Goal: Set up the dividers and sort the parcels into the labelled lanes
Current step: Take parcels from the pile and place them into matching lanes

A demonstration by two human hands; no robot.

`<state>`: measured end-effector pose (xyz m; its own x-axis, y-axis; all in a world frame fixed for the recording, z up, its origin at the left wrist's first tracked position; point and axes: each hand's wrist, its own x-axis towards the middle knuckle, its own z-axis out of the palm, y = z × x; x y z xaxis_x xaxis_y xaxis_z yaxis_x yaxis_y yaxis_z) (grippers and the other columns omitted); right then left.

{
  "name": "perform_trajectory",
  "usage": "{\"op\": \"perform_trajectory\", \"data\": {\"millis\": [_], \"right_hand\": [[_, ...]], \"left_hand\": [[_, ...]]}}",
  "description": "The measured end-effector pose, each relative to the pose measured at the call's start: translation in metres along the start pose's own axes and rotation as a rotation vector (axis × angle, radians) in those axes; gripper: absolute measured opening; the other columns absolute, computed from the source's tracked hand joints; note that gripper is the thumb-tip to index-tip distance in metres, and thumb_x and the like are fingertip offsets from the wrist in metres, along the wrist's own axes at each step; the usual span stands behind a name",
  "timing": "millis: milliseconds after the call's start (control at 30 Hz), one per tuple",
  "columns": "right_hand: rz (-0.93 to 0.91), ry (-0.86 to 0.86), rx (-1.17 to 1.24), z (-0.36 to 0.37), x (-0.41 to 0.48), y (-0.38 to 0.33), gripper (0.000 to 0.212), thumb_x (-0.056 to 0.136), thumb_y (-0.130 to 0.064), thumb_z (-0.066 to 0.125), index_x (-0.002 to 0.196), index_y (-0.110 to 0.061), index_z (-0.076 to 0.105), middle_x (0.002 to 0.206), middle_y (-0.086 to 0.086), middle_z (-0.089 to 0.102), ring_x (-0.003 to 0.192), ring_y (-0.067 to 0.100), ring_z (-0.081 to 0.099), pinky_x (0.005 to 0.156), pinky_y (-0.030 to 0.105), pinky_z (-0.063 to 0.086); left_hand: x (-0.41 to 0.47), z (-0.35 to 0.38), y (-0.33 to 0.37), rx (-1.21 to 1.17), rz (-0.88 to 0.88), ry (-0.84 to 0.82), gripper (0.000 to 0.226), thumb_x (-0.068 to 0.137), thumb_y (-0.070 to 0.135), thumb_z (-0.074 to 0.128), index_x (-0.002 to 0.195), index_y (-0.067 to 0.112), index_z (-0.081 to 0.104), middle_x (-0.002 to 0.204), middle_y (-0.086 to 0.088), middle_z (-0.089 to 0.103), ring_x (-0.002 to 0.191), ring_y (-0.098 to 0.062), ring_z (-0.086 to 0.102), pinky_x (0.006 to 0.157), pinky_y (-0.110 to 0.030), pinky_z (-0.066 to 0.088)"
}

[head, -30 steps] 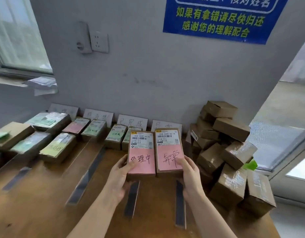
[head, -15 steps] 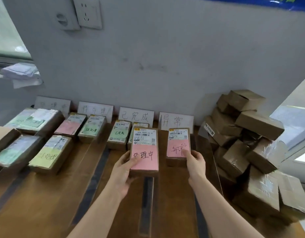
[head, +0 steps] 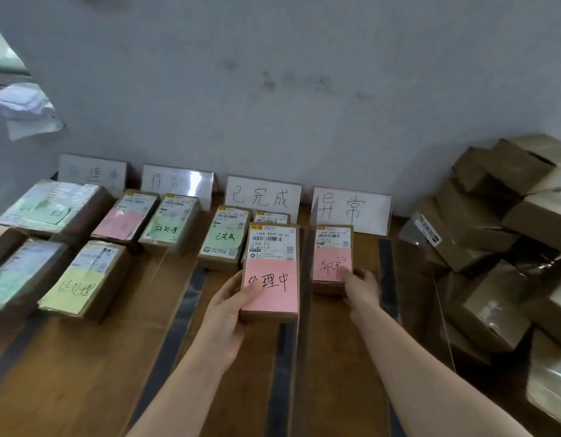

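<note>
- Head view: left hand (head: 224, 313) grips a brown cardboard parcel with pink 处理中 note (head: 271, 272). Thumb lies on the note's left edge, and the fingers (head: 231, 287) wrap the parcel's left side.
- This parcel is raised and tilted toward the camera. It sits in front of the lane under the white standing sign marked 已完成 (head: 262, 197), and its far end overlaps a parcel lying there.
- Right hand (head: 359, 287) holds a smaller brown cardboard parcel with pink 异常 note (head: 332, 257) at its near right corner, thumb on the note and fingers curled round the side.
- That parcel lies in the rightmost lane, near the white standing sign marked 异常 (head: 351, 209). Cannot tell whether it rests fully on the brown wooden desk (head: 83, 373).
- A thin clear divider sheet (head: 304, 342) stands on edge between the two held parcels.
- Dark flat strips (head: 181, 316) run along the desk toward the wall between lanes.
- The 已完成 lane holds a parcel with a green note (head: 225, 238).
- Lanes further left hold parcels with green, pink and yellow notes; their signs are blurred.
- At far right, a loose heap of taped brown boxes (head: 493, 247) is stacked against the grey wall.
</note>
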<state>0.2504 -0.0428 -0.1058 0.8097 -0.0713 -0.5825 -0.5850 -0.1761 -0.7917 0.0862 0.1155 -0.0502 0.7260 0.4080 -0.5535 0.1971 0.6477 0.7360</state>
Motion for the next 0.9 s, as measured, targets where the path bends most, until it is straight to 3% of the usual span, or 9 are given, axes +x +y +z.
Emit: {"op": "perform_trajectory", "data": {"millis": [233, 367, 467, 567, 633, 700, 800, 900], "right_hand": [[-0.03, 0.034, -0.124, 0.015, 0.014, -0.008, 0.048, 0.099, -0.029, 0.054, 0.144, -0.017, 0.042, 0.136, 0.01, 0.055, 0.126, 0.03, 0.053, 0.097, 0.041, 0.046], [-0.091, 0.088, -0.24, 0.015, 0.01, -0.011, 0.054, 0.097, -0.034, 0.058, 0.144, -0.017, 0.04, 0.139, 0.011, 0.053, 0.127, 0.032, 0.052, 0.096, 0.043, 0.048], [-0.293, 0.219, -0.315, 0.013, -0.003, -0.022, 0.057, 0.093, -0.041, 0.061, 0.143, -0.022, 0.041, 0.143, 0.008, 0.048, 0.132, 0.031, 0.047, 0.103, 0.051, 0.047], [-0.565, 0.266, -0.178, 0.019, -0.039, -0.049, 0.045, 0.095, -0.037, 0.06, 0.137, -0.025, 0.048, 0.14, 0.0, 0.049, 0.13, 0.02, 0.046, 0.105, 0.042, 0.045], [-0.701, 0.162, -0.118, 0.028, -0.073, -0.064, 0.04, 0.095, -0.036, 0.06, 0.134, -0.029, 0.05, 0.137, -0.006, 0.05, 0.126, 0.012, 0.047, 0.099, 0.03, 0.043], [-0.767, -0.019, -0.166, 0.038, -0.108, -0.066, 0.04, 0.094, -0.042, 0.059, 0.132, -0.034, 0.049, 0.136, -0.01, 0.05, 0.122, 0.01, 0.049, 0.095, 0.03, 0.048], [-0.708, -0.296, -0.209, 0.052, -0.149, -0.057, 0.048, 0.092, -0.052, 0.056, 0.137, -0.044, 0.042, 0.142, -0.012, 0.047, 0.122, 0.013, 0.054, 0.088, 0.032, 0.057], [-0.661, -0.402, -0.207, 0.066, -0.181, -0.047, 0.055, 0.092, -0.051, 0.054, 0.144, -0.045, 0.036, 0.149, -0.011, 0.043, 0.131, 0.016, 0.049, 0.092, 0.032, 0.055]], "left_hand": [[0.007, -0.002, 0.002, -0.03, -0.025, 0.016, 0.064, 0.069, 0.015, 0.075, 0.131, 0.017, 0.058, 0.11, -0.013, 0.073, 0.109, -0.031, 0.067, 0.092, -0.046, 0.054], [0.005, -0.001, 0.005, -0.04, -0.011, 0.033, 0.067, 0.068, 0.015, 0.076, 0.131, 0.016, 0.057, 0.11, -0.012, 0.073, 0.107, -0.03, 0.067, 0.087, -0.044, 0.056], [-0.001, 0.001, 0.007, -0.036, 0.008, 0.027, 0.066, 0.069, 0.017, 0.076, 0.132, 0.017, 0.057, 0.111, -0.011, 0.073, 0.108, -0.03, 0.067, 0.088, -0.043, 0.056], [-0.011, 0.005, 0.014, -0.04, 0.036, 0.004, 0.064, 0.07, 0.017, 0.074, 0.132, 0.018, 0.057, 0.111, -0.011, 0.073, 0.108, -0.029, 0.067, 0.081, -0.039, 0.056], [-0.018, 0.006, 0.021, -0.042, 0.067, -0.003, 0.062, 0.07, 0.017, 0.073, 0.13, 0.018, 0.059, 0.109, -0.012, 0.074, 0.104, -0.028, 0.069, 0.077, -0.037, 0.056], [-0.026, 0.006, 0.029, -0.067, 0.099, 0.001, 0.062, 0.069, 0.016, 0.073, 0.13, 0.017, 0.059, 0.109, -0.014, 0.073, 0.1, -0.027, 0.07, 0.072, -0.036, 0.058], [-0.04, -0.002, 0.044, -0.095, 0.158, 0.006, 0.062, 0.072, 0.016, 0.072, 0.133, 0.017, 0.058, 0.11, -0.014, 0.073, 0.097, -0.026, 0.072, 0.069, -0.034, 0.06], [-0.054, -0.02, 0.056, -0.118, 0.222, 0.034, 0.059, 0.073, 0.024, 0.071, 0.132, 0.019, 0.061, 0.11, -0.011, 0.074, 0.103, -0.027, 0.069, 0.08, -0.041, 0.057]]}}
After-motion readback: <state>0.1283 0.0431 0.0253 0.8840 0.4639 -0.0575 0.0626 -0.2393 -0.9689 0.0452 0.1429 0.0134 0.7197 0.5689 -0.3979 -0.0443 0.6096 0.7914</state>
